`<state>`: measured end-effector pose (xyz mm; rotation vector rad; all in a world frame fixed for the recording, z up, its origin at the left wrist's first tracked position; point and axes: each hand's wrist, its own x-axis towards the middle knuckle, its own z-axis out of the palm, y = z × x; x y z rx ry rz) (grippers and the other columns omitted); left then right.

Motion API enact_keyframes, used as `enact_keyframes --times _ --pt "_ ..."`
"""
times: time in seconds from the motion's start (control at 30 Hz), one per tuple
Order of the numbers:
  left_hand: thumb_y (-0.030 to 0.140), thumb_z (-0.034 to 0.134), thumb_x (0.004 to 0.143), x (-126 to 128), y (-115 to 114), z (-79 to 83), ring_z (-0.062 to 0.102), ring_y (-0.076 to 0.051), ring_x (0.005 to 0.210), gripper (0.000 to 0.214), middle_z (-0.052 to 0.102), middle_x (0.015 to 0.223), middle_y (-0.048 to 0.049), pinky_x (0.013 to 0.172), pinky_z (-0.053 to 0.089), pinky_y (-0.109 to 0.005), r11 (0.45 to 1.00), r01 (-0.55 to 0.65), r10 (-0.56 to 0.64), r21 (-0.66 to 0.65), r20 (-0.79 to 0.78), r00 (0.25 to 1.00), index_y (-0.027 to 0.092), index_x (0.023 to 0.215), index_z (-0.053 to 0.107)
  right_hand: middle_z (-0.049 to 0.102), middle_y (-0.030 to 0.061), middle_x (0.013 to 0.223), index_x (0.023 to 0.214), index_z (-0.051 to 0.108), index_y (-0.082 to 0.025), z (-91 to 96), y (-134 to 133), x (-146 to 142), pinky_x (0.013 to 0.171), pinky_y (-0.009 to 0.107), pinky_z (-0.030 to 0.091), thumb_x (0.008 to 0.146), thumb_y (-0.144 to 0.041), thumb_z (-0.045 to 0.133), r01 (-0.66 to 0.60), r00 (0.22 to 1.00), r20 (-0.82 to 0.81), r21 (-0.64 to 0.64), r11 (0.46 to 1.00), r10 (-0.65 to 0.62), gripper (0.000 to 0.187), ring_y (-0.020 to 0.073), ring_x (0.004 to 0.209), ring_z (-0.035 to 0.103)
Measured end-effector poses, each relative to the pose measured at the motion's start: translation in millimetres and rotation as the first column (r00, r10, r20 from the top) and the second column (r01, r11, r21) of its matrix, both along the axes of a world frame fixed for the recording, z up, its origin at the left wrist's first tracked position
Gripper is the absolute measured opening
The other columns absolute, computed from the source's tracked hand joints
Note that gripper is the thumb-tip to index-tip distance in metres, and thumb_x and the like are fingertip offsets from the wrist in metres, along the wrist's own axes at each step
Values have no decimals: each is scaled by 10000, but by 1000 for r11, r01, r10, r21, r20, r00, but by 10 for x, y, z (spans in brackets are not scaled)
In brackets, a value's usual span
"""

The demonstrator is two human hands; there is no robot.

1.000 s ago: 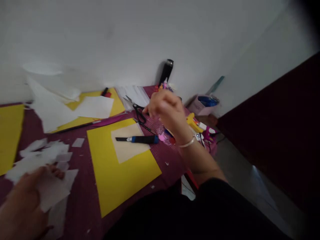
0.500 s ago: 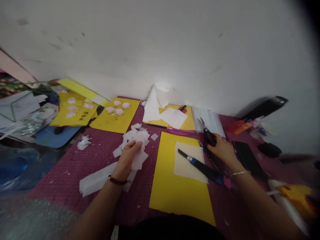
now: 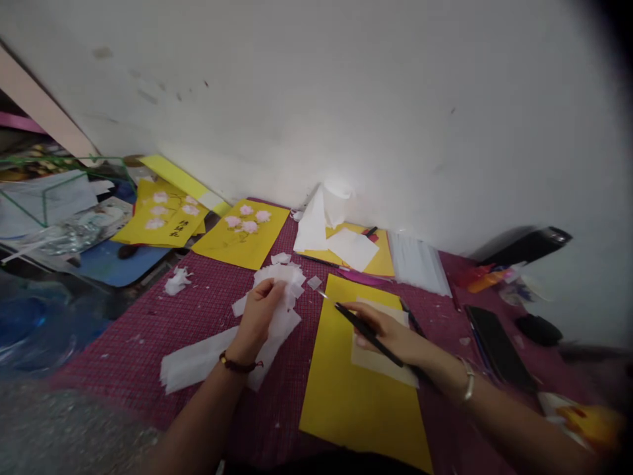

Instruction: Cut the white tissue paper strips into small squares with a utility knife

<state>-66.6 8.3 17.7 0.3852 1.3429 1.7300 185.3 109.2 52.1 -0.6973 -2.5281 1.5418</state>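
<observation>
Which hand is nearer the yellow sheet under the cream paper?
Right. The right hand is over the yellow sheet, holding a black tool; the left hand is off to its left, pinching white paper.

Work table (image 3: 143, 336), checked purple-red cover.
Items on surf., L to R: crumpled wht. scrap (image 3: 178, 281), wht. paper strips (image 3: 192, 365), ylw. flower sheet (image 3: 225, 249), pile of wht. paper pcs. (image 3: 293, 276), ylw. sheet (image 3: 359, 415), blk. flat slab (image 3: 500, 348).

A plain grey-white painted wall (image 3: 306, 92) stands behind the desk with dark-red checked covering (image 3: 131, 369). Several small dark marks are on the wall's upper left. At the lower left, a grey speckled floor (image 3: 64, 425) is visible, somewhat blurred. The light is rather dim.
</observation>
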Motion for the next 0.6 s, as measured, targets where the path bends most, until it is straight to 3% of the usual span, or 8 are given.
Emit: enact_keyframes --times 0.17,0.4,0.6 --pt "372 758 634 -94 10 -30 485 -90 410 256 577 518 56 414 344 -194 998 60 -61 -16 -14 998 168 700 618 620 122 1254 1351 548 -194 -51 150 -383 960 433 439 778 -425 698 -68 998 -11 -58 996 67 635 289 1097 582" --pt "370 731 621 -122 39 -94 466 -100 396 240 569 501 40 408 317 -209 991 129 -130 -29 -28 991 167 673 614 675 47 998 1341 573 -214 -31 183 -532 773 350 468 757 -368 724 -70 997 24 -116 991 73 623 184 804 574" --pt "366 714 617 -96 81 -122 421 -84 400 241 512 465 51 423 283 -208 991 131 -133 -32 -78 988 168 596 578 682 51 1101 1302 608 -229 -60 175 -540 845 365 465 746 -342 743 -49 999 -13 -117 992 48 583 203 889 603"
